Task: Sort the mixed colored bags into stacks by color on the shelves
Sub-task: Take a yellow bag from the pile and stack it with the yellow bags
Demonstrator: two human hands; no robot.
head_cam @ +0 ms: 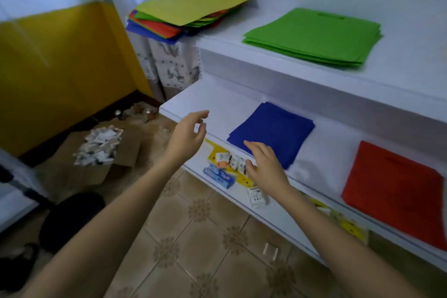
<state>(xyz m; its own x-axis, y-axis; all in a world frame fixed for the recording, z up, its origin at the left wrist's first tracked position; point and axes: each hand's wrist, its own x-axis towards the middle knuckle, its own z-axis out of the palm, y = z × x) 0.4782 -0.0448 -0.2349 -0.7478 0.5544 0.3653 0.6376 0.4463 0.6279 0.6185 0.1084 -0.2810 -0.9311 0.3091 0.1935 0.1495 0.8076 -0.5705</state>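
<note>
Hands empty. Left hand (188, 136) raised beside middle shelf (217, 109), fingers loosely curled, gripping nothing. Right hand (263, 167) relaxed, fingers straight, tips over near edge of blue bag stack (273, 132); contact unclear. Red bags (396, 191) further right, same shelf. Green stack (312, 34) and mixed-colour pile (191, 7), yellow topmost, on upper shelf (406, 60).

Mixed bags (193, 6); green (314, 35), blue (273, 132), red stacks (396, 191).
</note>
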